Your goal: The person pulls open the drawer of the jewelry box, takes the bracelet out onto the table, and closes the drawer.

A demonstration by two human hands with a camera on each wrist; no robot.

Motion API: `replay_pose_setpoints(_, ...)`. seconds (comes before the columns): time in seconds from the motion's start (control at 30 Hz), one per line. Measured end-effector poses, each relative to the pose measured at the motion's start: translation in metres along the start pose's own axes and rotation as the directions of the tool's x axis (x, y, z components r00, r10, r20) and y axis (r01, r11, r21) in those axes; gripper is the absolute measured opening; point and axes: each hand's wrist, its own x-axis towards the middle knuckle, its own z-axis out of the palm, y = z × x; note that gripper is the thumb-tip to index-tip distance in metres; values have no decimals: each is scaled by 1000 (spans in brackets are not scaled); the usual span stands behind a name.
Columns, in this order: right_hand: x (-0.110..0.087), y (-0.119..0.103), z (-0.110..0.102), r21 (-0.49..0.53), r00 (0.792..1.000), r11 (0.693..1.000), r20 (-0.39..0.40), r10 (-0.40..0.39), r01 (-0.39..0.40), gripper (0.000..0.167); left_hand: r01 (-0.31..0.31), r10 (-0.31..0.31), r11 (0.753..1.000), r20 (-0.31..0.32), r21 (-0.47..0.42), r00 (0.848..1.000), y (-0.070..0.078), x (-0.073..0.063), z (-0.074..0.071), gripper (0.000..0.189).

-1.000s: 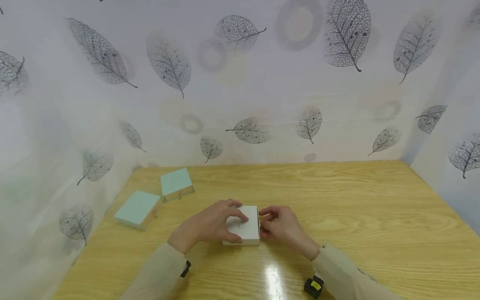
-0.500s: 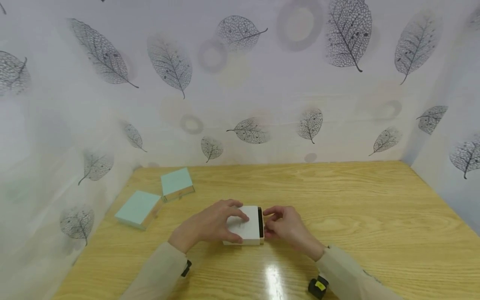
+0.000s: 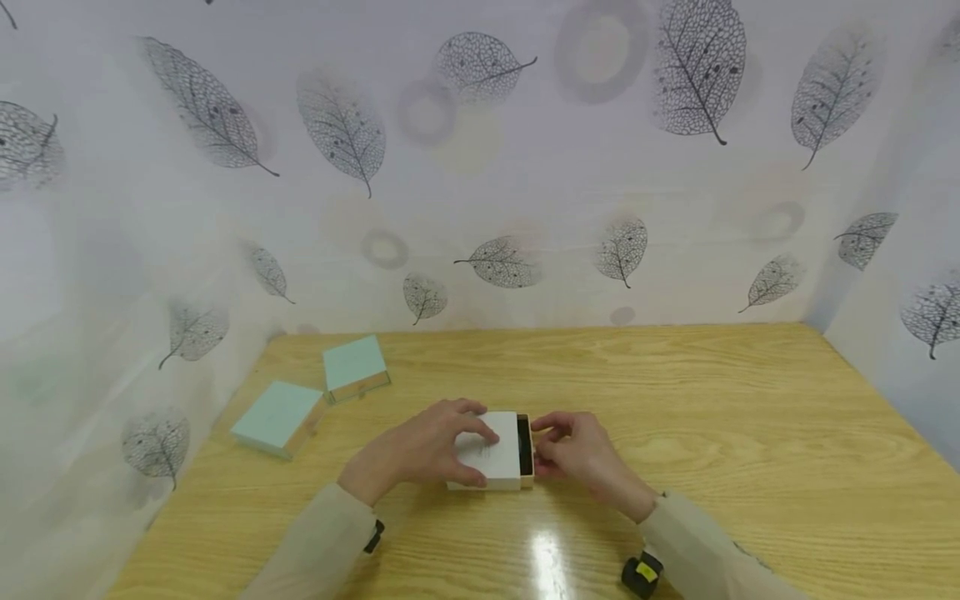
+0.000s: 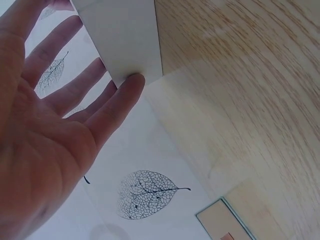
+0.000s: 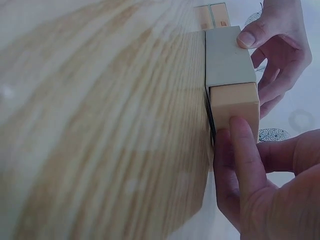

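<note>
A white slide-out box (image 3: 504, 467) sits on the wooden table in front of me, its inner drawer (image 5: 234, 104) sticking out a little on the right. That drawer has a tan outer wall and a dark inside, seen as a narrow strip from above. My left hand (image 3: 420, 450) grips the white sleeve (image 4: 125, 37) from the left, thumb on the near side and fingers over the top and far side. At the drawer's right end, my right hand (image 3: 588, 458) pinches the drawer with bent fingers. Its fingertips (image 5: 241, 131) lie against the tan end.
Two pale teal boxes lie at the back left, one nearer (image 3: 277, 412) and one farther (image 3: 354, 365). Behind the table (image 3: 712, 417) hangs a white leaf-print cloth (image 3: 525, 183), which also encloses both sides. A black wrist device (image 3: 642, 575) is by the right sleeve.
My right hand has moved slightly to the right, and the drawer has slid out of the white sleeve with it. The left hand has stayed on the sleeve.
</note>
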Motion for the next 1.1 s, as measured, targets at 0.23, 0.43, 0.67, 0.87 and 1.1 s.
replay_pose_setpoints(0.23,0,2,-5,-15,1000,1000,11,1,-1,27,5,-5,1000,5,-1,1000,0,1,2,47)
replay_pose_setpoints(0.43,0,3,-7,-14,1000,1000,10,9,-9,27,17,-17,1000,4,-6,1000,0,2,2,48)
replay_pose_setpoints(0.67,-1,3,-10,-3,1000,1000,23,2,-2,29,28,-28,1000,7,-8,1000,0,1,1,48)
replay_pose_setpoints(0.87,-1,5,-14,-16,999,1000,36,-11,12,29,25,-25,1000,8,3,1000,0,0,0,48)
replay_pose_setpoints(1.1,-2,6,-16,-23,1000,1000,30,-9,10,30,26,-26,1000,6,2,1000,-1,0,1,47)
